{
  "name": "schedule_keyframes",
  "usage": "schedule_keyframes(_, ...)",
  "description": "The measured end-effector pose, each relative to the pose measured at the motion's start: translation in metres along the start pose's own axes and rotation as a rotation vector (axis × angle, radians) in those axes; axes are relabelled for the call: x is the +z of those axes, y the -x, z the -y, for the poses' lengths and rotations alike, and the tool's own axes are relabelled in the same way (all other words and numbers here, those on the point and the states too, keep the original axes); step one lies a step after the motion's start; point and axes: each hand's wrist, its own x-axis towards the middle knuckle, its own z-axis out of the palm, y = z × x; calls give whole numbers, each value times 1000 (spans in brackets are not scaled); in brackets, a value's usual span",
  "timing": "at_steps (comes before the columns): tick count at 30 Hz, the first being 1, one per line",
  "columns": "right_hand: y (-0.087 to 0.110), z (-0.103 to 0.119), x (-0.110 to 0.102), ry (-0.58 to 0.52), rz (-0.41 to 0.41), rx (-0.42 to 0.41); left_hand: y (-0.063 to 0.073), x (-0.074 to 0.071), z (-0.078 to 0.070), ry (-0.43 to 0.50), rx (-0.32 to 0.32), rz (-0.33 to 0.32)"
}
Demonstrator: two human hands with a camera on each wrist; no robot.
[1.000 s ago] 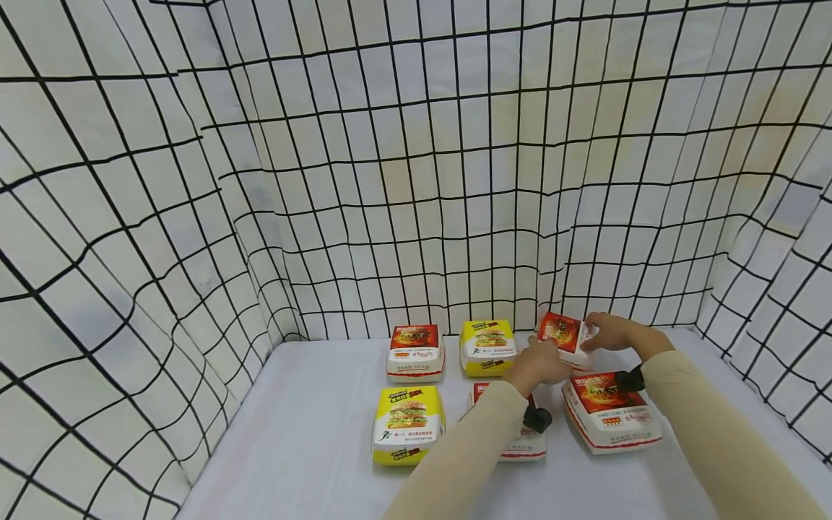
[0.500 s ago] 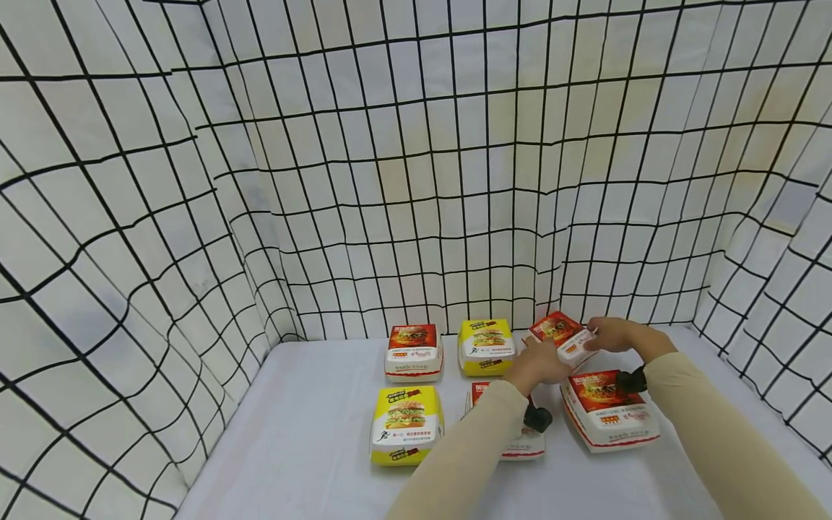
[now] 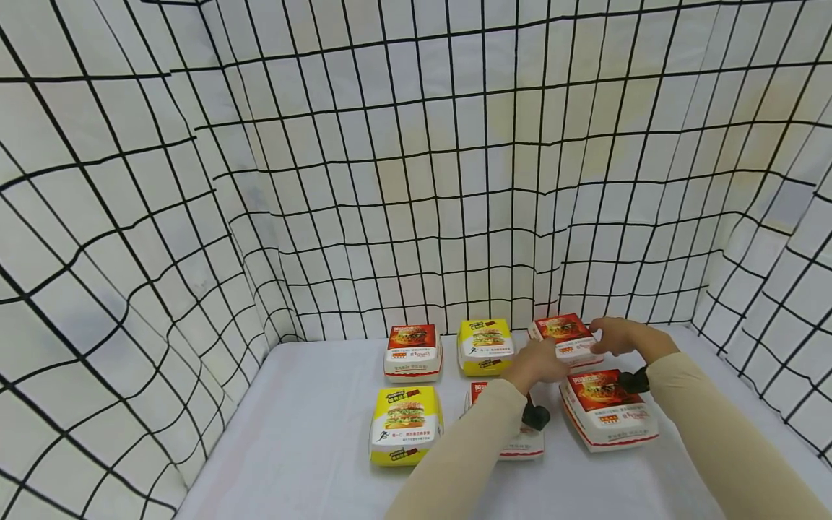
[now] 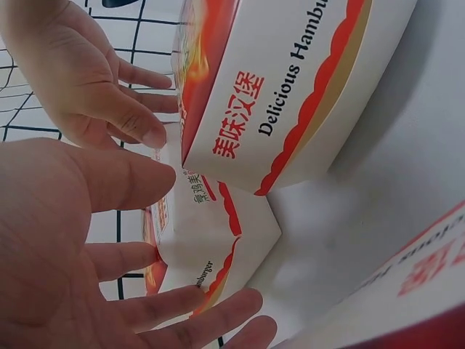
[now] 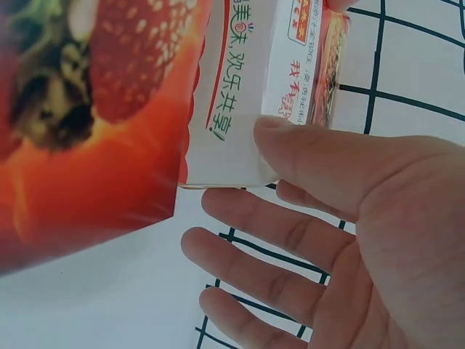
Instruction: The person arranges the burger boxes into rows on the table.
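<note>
A red-and-white hamburger box (image 3: 567,336) sits at the back right of the table, between my two hands. My left hand (image 3: 538,362) is at its left side; in the left wrist view the fingers (image 4: 134,313) spread fairly straight beside the box (image 4: 211,218). On the other side is my right hand (image 3: 620,336). The right wrist view shows its thumb at the box's edge (image 5: 232,145) and the other fingers (image 5: 251,273) extended, apart from one another. Whether the left fingertips touch the box I cannot tell.
Beside it stands a yellow hamburger box (image 3: 486,348), then a red one (image 3: 413,352). Nearer are a yellow box (image 3: 406,425), a red box (image 3: 523,442) partly behind my left arm, and another red box (image 3: 611,412). Black-grid white cloth (image 3: 403,180) encloses the table.
The back-right box has turned from skewed and tilted to nearly square with its row, lying flatter. My right fingers have loosened from its edge; the left hand has barely moved.
</note>
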Motion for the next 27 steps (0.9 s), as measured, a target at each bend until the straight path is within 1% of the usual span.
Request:
schedule_keyframes(5,-1,-1,-1,-16,18,10,-1,-1,1,6,24,7)
schedule_keyframes(12,5,2,-1,-35,6,35,-2,-1,0,12,15,5)
schedule_keyframes(17,5,2,1,-35,13,30,-2,0,0,19,8,-5)
schedule_keyframes(24,5,2,2,-37,11,23,0,-1,1,27,28,-6)
schedule_keyframes(27,7,2,1,-54,18,20,0,-1,0,30,32,-1)
